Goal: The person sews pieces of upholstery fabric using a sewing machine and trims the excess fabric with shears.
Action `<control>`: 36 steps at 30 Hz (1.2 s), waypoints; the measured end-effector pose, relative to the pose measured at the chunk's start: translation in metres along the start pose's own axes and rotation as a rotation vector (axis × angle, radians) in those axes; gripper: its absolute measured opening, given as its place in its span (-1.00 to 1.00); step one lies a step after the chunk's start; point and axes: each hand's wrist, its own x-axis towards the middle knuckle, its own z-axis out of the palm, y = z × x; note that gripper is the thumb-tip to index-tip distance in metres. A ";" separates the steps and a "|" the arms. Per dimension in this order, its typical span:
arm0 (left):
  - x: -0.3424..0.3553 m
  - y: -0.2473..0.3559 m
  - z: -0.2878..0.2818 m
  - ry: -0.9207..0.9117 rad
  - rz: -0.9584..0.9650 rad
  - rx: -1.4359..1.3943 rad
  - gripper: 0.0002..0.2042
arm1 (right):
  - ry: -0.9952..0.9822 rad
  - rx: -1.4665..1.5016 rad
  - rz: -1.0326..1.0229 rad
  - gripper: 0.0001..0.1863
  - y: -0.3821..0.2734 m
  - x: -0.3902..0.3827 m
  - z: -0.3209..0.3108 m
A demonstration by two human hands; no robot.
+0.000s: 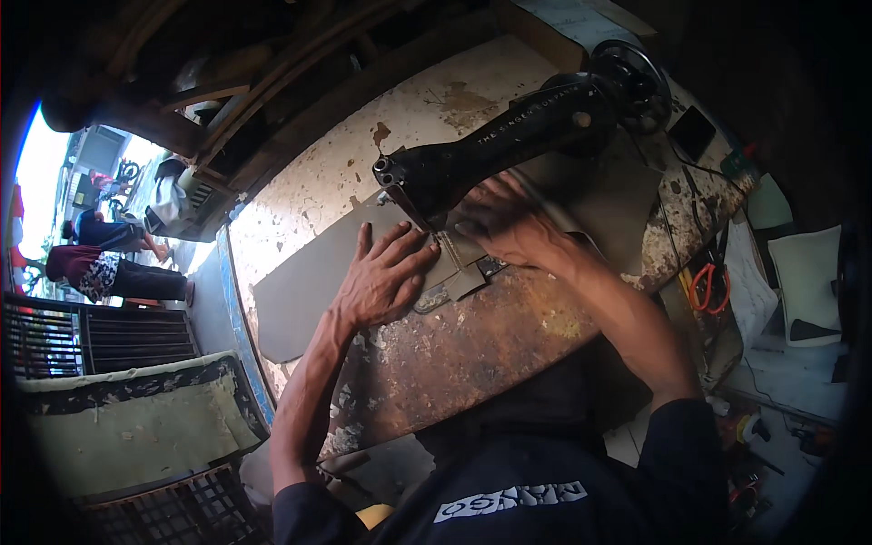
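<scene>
A black sewing machine (495, 136) stands on a worn wooden table (490, 341). Under its needle area lies a large grey-brown sheet of material (304, 272), and a small folded flap (467, 283) of similar colour sits just in front of the needle. My left hand (386, 271) rests flat on the sheet, left of the needle, with fingers spread. On the right, my right hand (509, 222) lies on the material beside the needle, fingers stretched out and partly in the shadow of the machine's arm. The needle tip itself is too dark to make out.
Orange-handled scissors (708, 289) hang at the table's right side. A dark phone-like slab (691, 133) lies near the handwheel (631, 86). Pale cut pieces (808, 283) are at the far right. A green-grey panel (136, 422) stands lower left, and people (113, 263) are beyond it.
</scene>
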 end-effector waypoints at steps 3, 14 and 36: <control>-0.001 -0.004 0.000 0.005 -0.004 -0.020 -0.54 | -0.031 0.010 0.039 -0.49 -0.003 0.002 0.001; 0.003 -0.007 -0.001 -0.022 -0.035 -0.033 -0.53 | 0.084 0.184 0.017 -0.59 0.003 0.012 0.006; 0.014 -0.037 -0.003 -0.048 -0.034 -0.037 -0.52 | 0.150 0.297 0.027 -0.71 0.012 0.028 0.023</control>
